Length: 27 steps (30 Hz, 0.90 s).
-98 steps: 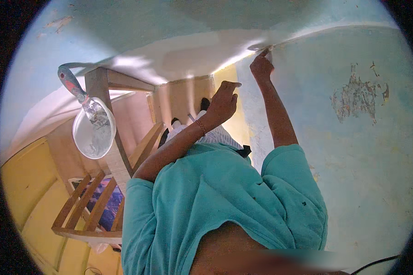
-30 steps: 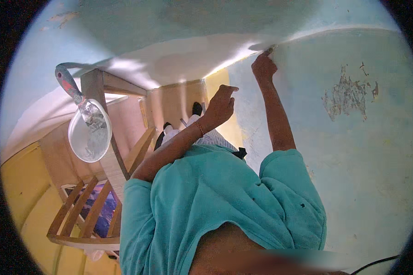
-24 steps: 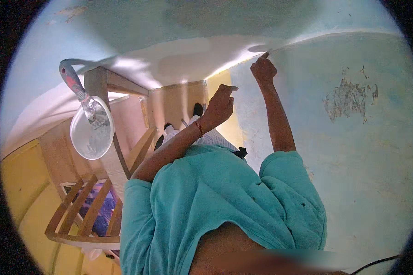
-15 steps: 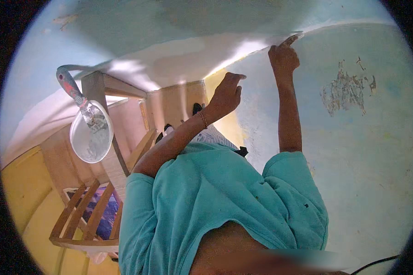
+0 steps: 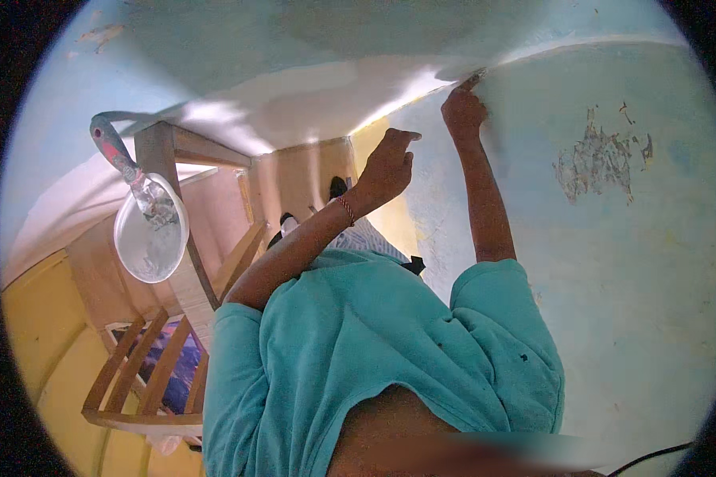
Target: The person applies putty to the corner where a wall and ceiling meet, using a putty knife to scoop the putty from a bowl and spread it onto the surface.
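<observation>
The right hand (image 5: 463,111) is raised against the pale blue wall (image 5: 612,262), its fingers pressed to a small tool (image 5: 472,80) at the line where wall meets ceiling. The tool is mostly hidden by the fingers; only a dark tip shows, touching the wall. The wall is matt and worn, with a patch of flaked paint (image 5: 601,159) to the right of the hand, well apart from it.

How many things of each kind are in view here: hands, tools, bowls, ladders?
Hands: 2, the left hand raised free and the right hand at the wall's top edge
Trowels: 1, the trowel lying in the bowl
Bowls: 1, the white bowl
Wooden ladders: 1, the ladder
Total: 5
</observation>
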Each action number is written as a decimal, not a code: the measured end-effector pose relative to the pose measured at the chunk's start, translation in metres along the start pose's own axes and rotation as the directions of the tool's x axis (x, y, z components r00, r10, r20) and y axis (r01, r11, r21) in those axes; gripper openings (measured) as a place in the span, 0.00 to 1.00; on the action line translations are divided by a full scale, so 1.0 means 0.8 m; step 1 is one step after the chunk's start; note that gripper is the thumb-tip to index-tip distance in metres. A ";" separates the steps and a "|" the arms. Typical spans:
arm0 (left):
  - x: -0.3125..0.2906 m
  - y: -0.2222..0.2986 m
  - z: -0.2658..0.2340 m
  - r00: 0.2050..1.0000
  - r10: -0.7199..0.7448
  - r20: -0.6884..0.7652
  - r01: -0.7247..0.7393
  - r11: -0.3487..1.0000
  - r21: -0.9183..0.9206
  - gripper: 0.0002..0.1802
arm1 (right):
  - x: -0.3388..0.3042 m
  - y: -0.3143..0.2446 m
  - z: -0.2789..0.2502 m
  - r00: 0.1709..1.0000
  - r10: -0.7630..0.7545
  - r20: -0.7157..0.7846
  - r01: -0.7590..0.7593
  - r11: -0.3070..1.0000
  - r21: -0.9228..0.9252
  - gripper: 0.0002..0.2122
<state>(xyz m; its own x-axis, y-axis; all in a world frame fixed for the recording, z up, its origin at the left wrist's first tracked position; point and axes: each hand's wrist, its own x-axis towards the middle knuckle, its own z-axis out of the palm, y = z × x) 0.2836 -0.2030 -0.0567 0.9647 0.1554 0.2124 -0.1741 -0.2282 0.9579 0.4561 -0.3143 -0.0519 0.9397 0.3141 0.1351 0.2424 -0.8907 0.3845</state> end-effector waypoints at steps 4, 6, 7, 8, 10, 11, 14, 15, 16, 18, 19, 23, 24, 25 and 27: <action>-0.007 -0.010 -0.004 0.999 0.032 -0.032 -0.031 0.999 0.037 0.17 | 0.002 -0.012 0.031 1.000 0.010 -0.006 -0.010 1.000 0.026 0.36; -0.011 -0.015 -0.006 0.998 0.037 -0.044 -0.035 0.999 0.030 0.18 | 0.001 -0.016 0.045 0.996 -0.026 -0.086 0.029 0.999 0.033 0.33; -0.013 -0.016 -0.006 0.998 0.035 -0.061 -0.032 0.999 0.039 0.18 | 0.004 -0.018 0.050 0.998 -0.029 -0.055 0.031 0.999 0.027 0.33; -0.014 -0.017 -0.007 0.997 0.032 -0.077 -0.028 0.998 0.048 0.18 | 0.007 -0.020 0.056 1.000 -0.021 -0.001 0.021 0.999 0.024 0.34; -0.016 -0.019 -0.008 0.995 0.020 -0.093 -0.013 0.998 0.069 0.19 | 0.007 -0.023 0.065 0.998 -0.034 0.052 0.033 0.999 0.022 0.35; -0.017 -0.020 -0.008 0.996 0.010 -0.092 -0.003 0.997 0.080 0.19 | 0.004 -0.024 0.068 0.997 -0.055 0.052 0.054 0.998 0.024 0.37; -0.021 -0.022 -0.012 0.996 -0.007 -0.092 0.014 0.997 0.080 0.19 | -0.008 -0.034 0.076 0.995 -0.094 0.039 0.094 0.996 0.001 0.37; -0.022 -0.023 -0.013 0.994 0.018 -0.106 -0.010 0.997 0.080 0.19 | -0.011 -0.037 0.078 0.993 -0.089 0.082 0.088 0.996 0.009 0.37; -0.023 -0.024 -0.014 0.995 -0.016 -0.097 0.024 0.997 0.076 0.19 | -0.012 -0.039 0.079 0.990 -0.091 0.106 0.087 0.995 0.042 0.37; -0.024 -0.025 -0.014 0.994 -0.025 -0.103 0.033 0.996 0.080 0.19 | -0.013 -0.041 0.082 0.965 -0.072 0.251 0.036 0.989 0.145 0.37; -0.024 -0.026 -0.014 0.994 -0.013 -0.104 0.022 0.996 0.082 0.19 | -0.014 -0.040 0.085 0.965 -0.066 0.255 0.021 0.984 0.175 0.35; -0.023 -0.027 -0.013 0.996 -0.026 -0.084 0.028 0.999 0.027 0.18 | -0.022 -0.032 0.096 0.996 -0.094 0.014 0.083 0.929 0.359 0.23; -0.023 -0.027 -0.013 0.997 -0.036 -0.073 0.036 0.999 -0.004 0.18 | -0.024 -0.030 0.097 0.996 -0.081 -0.029 0.086 0.911 0.404 0.20; -0.023 -0.028 -0.012 0.996 -0.046 -0.072 0.048 0.998 0.028 0.18 | -0.024 -0.027 0.098 0.994 -0.002 0.107 -0.077 0.684 0.726 0.16; -0.022 -0.030 -0.011 0.996 -0.029 -0.079 0.036 0.996 0.086 0.18 | -0.021 -0.018 0.094 0.836 -0.076 0.544 -0.547 -0.022 0.837 0.09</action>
<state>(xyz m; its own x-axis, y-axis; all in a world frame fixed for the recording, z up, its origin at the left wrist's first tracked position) 0.2686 -0.1917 -0.0814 0.9509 0.2373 0.1989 -0.1217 -0.3043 0.9448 0.4550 -0.3312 -0.1282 0.8982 0.1513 -0.4128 -0.3171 -0.4274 -0.8466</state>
